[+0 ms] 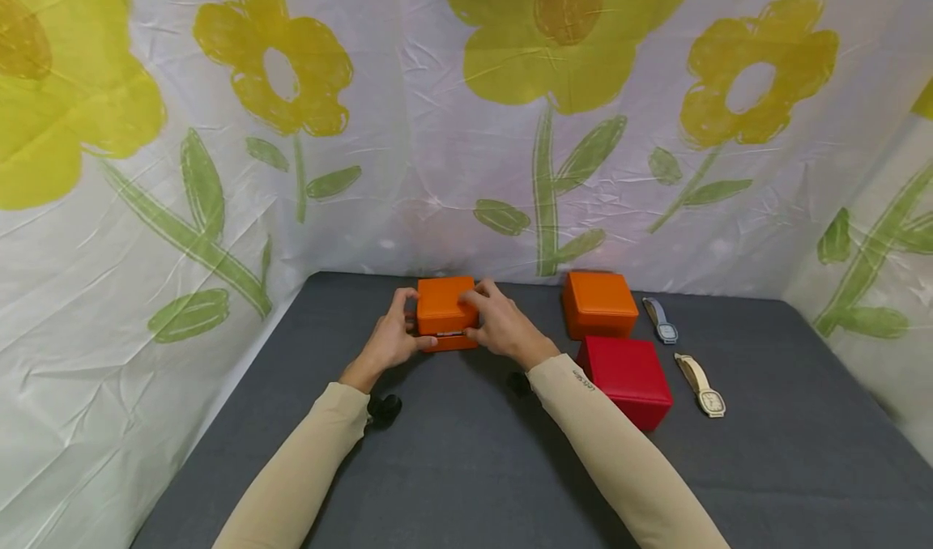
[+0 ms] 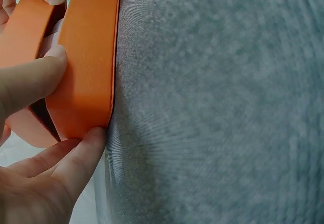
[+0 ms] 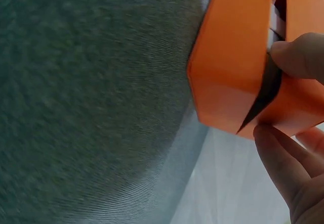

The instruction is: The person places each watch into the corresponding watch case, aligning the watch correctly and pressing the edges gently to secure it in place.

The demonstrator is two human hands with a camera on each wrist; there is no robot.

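Observation:
Near the back of the table, both hands are on an orange box [image 1: 446, 300] with a hinged lid. Its lid is slightly raised at the front, and the gap shows a dark inside and something pale. My left hand [image 1: 389, 338] holds the left side, with the thumb at the front gap and fingertips low on the base [image 2: 86, 62] in the left wrist view. My right hand [image 1: 504, 324] grips the right side; in the right wrist view its thumb [image 3: 298, 56] is at the gap and its fingers are against the lid's side.
Right of the hands stand a second orange box [image 1: 601, 304] and, closer, a red box [image 1: 627, 380] beside the right forearm. A blue-grey watch [image 1: 661, 322] and a cream watch [image 1: 701, 385] lie further right. Behind the dark table [image 1: 437, 468] hangs a flowered curtain [image 1: 408, 168].

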